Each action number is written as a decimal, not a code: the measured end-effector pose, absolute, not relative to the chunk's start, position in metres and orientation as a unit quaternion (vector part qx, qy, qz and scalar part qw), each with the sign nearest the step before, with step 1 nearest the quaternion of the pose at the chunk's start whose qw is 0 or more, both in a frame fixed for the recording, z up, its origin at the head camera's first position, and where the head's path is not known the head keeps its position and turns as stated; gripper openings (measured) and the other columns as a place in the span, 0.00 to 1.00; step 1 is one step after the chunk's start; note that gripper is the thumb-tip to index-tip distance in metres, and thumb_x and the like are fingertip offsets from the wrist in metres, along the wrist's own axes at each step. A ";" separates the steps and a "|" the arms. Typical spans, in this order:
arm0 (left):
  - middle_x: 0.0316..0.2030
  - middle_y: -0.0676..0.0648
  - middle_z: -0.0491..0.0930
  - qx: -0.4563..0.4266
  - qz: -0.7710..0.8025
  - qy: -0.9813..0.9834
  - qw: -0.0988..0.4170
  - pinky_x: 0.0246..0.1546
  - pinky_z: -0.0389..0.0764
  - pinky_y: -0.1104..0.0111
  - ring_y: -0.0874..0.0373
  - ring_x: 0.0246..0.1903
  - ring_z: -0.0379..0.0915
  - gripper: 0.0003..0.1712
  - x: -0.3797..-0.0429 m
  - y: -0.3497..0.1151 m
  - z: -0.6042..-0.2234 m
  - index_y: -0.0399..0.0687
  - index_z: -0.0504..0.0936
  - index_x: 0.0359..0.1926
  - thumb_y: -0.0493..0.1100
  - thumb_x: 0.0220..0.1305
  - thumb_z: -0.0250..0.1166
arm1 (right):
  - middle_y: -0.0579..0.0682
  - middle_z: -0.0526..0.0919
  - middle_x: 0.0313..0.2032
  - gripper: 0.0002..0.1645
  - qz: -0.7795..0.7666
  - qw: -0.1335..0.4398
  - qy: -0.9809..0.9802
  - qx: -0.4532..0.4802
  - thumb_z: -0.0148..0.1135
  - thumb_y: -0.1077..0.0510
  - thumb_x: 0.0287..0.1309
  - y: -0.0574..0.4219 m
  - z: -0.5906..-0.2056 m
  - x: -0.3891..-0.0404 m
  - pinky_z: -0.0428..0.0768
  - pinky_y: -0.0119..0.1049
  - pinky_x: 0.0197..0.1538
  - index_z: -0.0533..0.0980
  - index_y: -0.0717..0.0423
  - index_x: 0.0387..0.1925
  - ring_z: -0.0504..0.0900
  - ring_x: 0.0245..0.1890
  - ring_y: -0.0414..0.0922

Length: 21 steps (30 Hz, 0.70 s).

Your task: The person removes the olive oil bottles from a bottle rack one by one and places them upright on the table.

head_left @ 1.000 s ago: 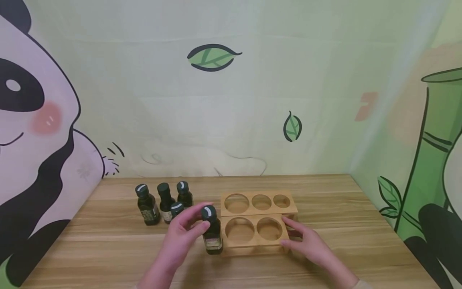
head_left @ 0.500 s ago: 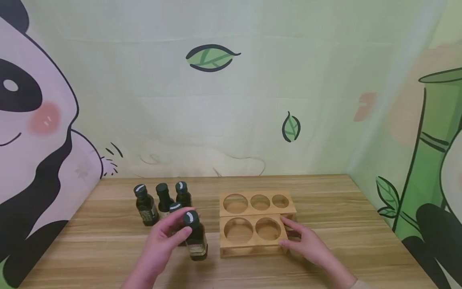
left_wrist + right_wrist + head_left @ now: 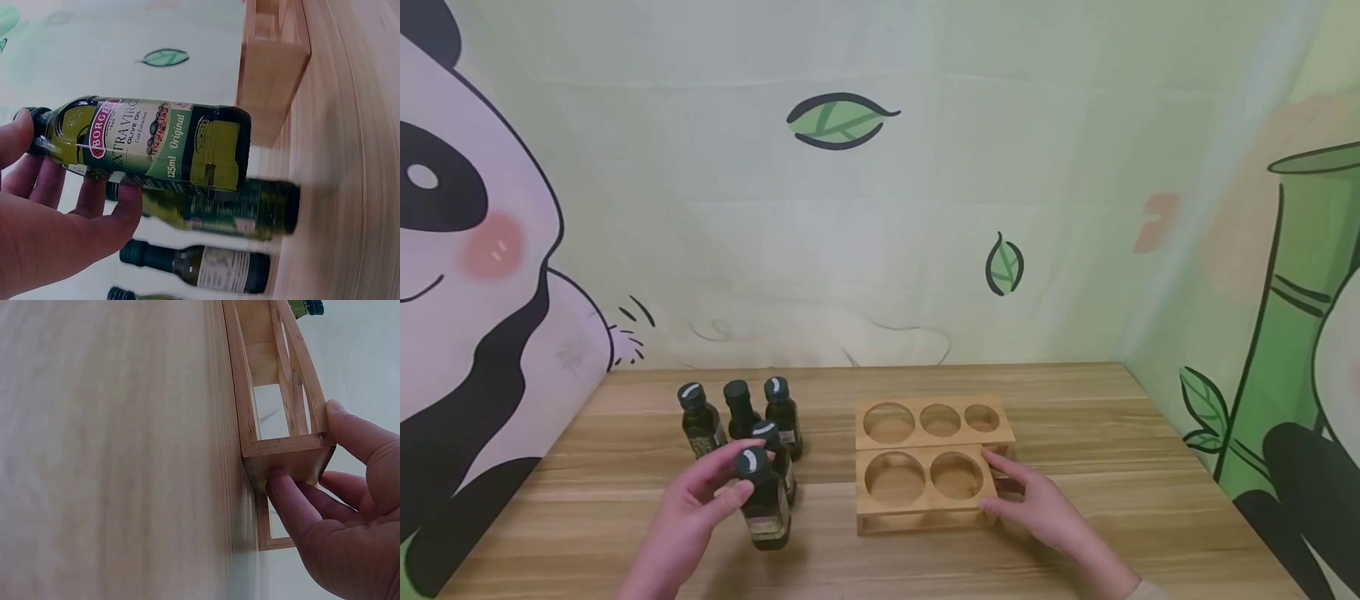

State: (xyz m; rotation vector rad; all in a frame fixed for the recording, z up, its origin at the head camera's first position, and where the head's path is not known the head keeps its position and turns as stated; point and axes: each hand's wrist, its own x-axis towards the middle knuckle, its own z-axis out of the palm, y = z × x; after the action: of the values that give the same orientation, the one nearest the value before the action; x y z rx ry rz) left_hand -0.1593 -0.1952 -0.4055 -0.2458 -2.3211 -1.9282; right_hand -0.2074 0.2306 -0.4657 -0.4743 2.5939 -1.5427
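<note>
My left hand (image 3: 681,508) pinches a small olive oil bottle (image 3: 150,140) near its dark cap, thumb on one side and fingers behind. In the left wrist view its label reads extra virgin olive oil, and its base hangs clear of the wooden surface. At the right end of a two-level wooden rack (image 3: 928,504), my right hand (image 3: 1037,504) grips the end piece, thumb and fingers spread around it. The rack's round holes hold nothing. Close behind the held bottle stands another dark bottle (image 3: 786,471), partly covered by it.
Further back on the left stand a bottle (image 3: 700,421), a slimmer bottle (image 3: 741,412) and a third bottle (image 3: 784,417), all dark-capped. The wooden tabletop (image 3: 1090,442) meets a printed cloth backdrop (image 3: 880,250) at its far edge.
My left hand has carried the olive oil bottle leftward, away from the rack and toward the other bottles. My right hand has stayed at the rack's right end.
</note>
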 end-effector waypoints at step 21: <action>0.51 0.60 0.82 -0.092 -0.638 -0.762 0.062 0.47 0.75 0.75 0.67 0.51 0.76 0.24 -0.178 -0.241 -0.421 0.42 0.74 0.65 0.36 0.69 0.62 | 0.69 0.67 0.66 0.44 -0.509 0.043 0.846 -0.155 0.72 0.57 0.57 0.230 -0.465 -0.207 0.80 0.45 0.53 0.63 0.66 0.70 0.77 0.57 0.62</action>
State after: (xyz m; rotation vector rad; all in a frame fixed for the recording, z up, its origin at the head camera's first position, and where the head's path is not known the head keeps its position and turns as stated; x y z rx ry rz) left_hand -0.1783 -0.2412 -0.4212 -0.2788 -2.3043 -1.9288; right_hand -0.2070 0.2304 -0.4653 -0.4741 2.5864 -1.5549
